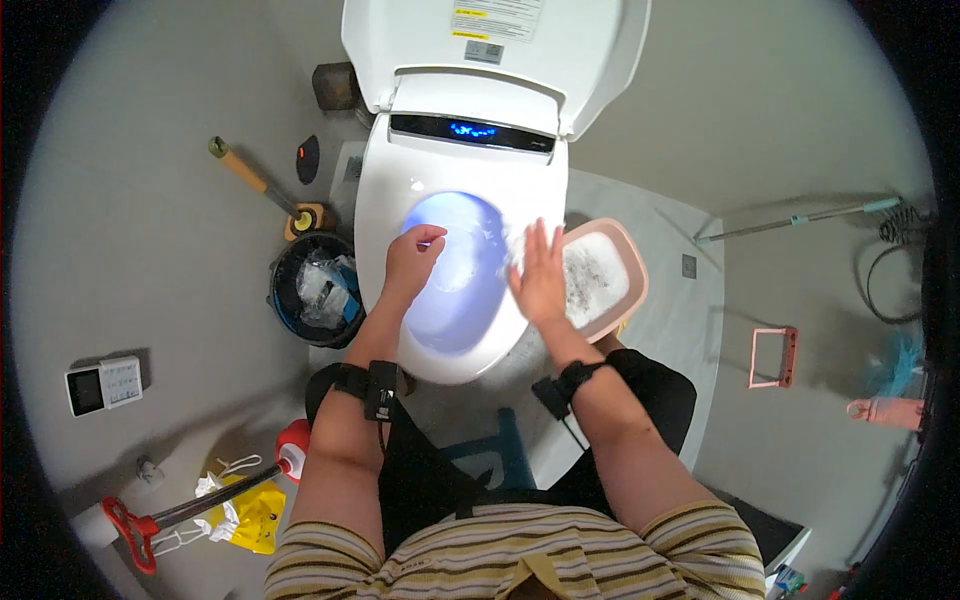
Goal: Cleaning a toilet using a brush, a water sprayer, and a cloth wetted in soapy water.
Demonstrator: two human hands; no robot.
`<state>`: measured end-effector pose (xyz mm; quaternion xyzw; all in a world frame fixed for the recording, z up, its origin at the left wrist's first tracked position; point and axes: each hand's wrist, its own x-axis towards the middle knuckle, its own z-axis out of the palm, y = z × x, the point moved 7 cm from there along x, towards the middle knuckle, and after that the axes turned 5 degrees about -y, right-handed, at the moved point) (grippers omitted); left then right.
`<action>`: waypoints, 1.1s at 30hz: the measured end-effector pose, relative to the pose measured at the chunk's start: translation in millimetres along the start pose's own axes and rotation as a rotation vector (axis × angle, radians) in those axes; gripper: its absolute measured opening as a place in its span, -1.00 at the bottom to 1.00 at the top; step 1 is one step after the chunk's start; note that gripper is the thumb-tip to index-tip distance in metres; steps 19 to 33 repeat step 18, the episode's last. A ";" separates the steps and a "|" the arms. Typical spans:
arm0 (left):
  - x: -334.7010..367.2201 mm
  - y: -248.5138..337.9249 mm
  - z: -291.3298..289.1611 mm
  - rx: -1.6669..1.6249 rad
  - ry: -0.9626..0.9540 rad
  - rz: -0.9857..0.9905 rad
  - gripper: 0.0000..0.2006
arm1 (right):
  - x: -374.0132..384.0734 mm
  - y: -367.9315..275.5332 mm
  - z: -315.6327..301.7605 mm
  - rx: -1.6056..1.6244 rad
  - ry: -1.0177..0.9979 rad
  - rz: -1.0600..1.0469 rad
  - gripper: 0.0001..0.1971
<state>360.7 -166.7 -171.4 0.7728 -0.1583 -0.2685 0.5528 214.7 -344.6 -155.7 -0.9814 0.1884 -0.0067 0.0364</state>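
My left hand (408,267) is over the left edge of the toilet bowl (455,315), its fingers bent together toward the thumb. Nothing shows in it. My right hand (541,275) lies flat with its fingers stretched, at the right side of the white toilet seat (383,225). White stuff (516,240), foam or cloth, shows beside its fingers; I cannot tell which. Bluish light fills the bowl. Close to my right hand on the floor stands a pink basin (634,270) holding white suds (592,275) with dark specks.
The toilet lid (610,40) is raised. A black bin (280,310) with plastic waste stands left, near a wooden-handled tool (245,172). A red-handled plunger (215,495) and yellow bag (258,515) are lower left. Between my legs is a dark blue stool (512,450).
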 end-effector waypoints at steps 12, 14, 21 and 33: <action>10.3 -9.7 -35.5 -0.020 0.092 -0.102 -0.83 | 124.1 -12.5 23.0 -0.217 0.033 0.320 -0.14; 8.7 -8.8 -43.9 -0.085 0.118 -0.121 -0.83 | 129.7 -29.6 20.4 -0.180 0.070 0.373 -0.13; 8.7 -9.1 -53.3 -0.170 0.165 -0.164 -0.83 | 139.5 -75.7 30.1 -0.074 0.060 0.265 -0.11; 8.7 -9.1 -53.3 -0.170 0.165 -0.164 -0.83 | 139.5 -75.7 30.1 -0.074 0.060 0.265 -0.11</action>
